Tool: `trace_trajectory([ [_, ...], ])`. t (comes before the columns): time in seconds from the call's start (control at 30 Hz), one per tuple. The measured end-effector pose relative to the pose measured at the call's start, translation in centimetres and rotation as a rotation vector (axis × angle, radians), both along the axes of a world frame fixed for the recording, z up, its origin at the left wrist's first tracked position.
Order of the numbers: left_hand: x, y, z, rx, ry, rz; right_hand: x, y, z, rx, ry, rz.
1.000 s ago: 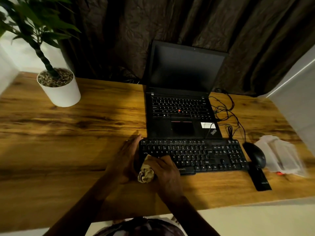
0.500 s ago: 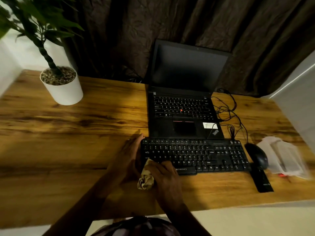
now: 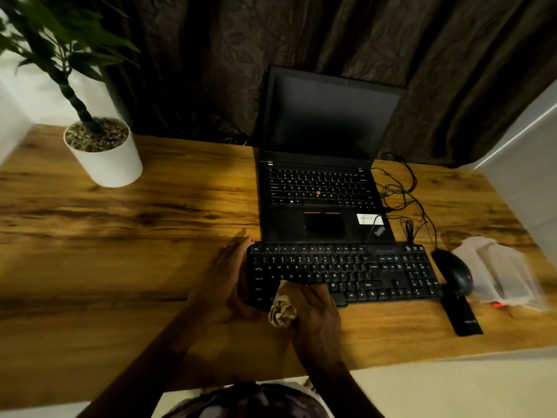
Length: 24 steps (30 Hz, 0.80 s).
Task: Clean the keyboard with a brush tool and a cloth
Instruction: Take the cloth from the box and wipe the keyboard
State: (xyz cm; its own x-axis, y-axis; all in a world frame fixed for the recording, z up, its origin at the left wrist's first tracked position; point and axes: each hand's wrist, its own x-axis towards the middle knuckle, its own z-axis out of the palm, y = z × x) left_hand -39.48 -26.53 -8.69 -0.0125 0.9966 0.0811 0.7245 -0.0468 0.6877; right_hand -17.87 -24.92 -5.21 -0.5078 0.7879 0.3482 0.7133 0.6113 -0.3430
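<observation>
A black keyboard [image 3: 370,271] lies on the wooden desk in front of an open laptop [image 3: 324,188]. My right hand [image 3: 313,306] grips a crumpled beige cloth [image 3: 281,309] and presses it on the keyboard's lower left keys. My left hand [image 3: 229,279] rests with straight fingers against the keyboard's left end, its thumb at the front corner. A flat black bar-shaped thing [image 3: 461,315] lies right of the keyboard; I cannot tell whether it is the brush tool.
A black mouse [image 3: 455,271] sits right of the keyboard, with tangled cables [image 3: 401,191] behind it. Clear plastic packaging [image 3: 500,273] lies at the far right. A white plant pot [image 3: 105,155] stands at the back left. The desk's front edge [image 3: 422,357] is near my body.
My right hand with the cloth has shifted slightly along the lower left keys. My left hand stays at the keyboard's left end. The view has drifted a little.
</observation>
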Motion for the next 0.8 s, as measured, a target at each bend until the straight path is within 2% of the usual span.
trace_trajectory([
  [0.13,-0.1,0.2,-1.3,0.041,0.033,0.055,0.1,-0.3,-0.4,0.009,-0.065,0.086],
  [0.27,-0.1,0.1,-0.1,-0.015,-0.001,0.002,0.9,0.4,-0.1,-0.041,-0.040,-0.045],
  [0.4,0.1,0.0,0.1,-0.027,-0.007,0.022,0.6,-0.2,0.1,-0.038,-0.065,0.042],
  [0.57,0.1,0.0,0.2,-0.087,-0.024,0.044,1.8,0.8,-0.1,-0.055,-0.016,-0.098],
  [0.7,0.1,0.1,0.2,-0.087,-0.009,0.046,1.7,0.4,0.0,-0.022,-0.035,-0.031],
  [0.8,0.2,0.0,0.4,-0.114,-0.023,0.065,2.7,1.3,-0.2,-0.069,-0.038,-0.166],
])
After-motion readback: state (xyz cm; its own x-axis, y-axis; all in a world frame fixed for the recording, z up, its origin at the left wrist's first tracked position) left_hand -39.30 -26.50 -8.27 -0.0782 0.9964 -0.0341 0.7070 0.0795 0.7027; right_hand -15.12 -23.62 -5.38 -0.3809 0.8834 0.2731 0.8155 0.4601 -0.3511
